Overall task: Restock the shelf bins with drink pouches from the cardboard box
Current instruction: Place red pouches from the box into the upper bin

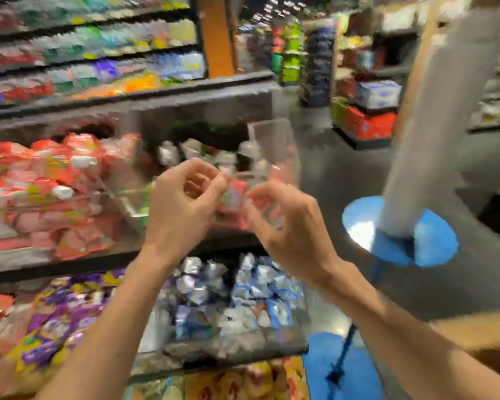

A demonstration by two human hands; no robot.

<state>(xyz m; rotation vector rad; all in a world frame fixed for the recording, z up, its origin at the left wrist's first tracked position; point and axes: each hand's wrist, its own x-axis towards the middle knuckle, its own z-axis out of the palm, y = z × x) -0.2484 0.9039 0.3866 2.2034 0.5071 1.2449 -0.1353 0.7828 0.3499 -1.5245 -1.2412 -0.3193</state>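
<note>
Heavy blur here, fair warning. Nearest is a tan cardboard box (479,330) edge, low right. Below my arms sits a bin of silver-blue pouches (243,298). Left hand (182,206) and right hand (286,226) are both up with fingers curled, close together but apart, with a red drink pouch (233,195) between them at the clear bin (272,134) front. Can't tell whether either actually grips it. Red pouches (55,183) fill the bin to the left. The shelf ends at the right, where open grey floor (344,174) runs past a grey post (433,140) on a blue base (433,243).
</note>
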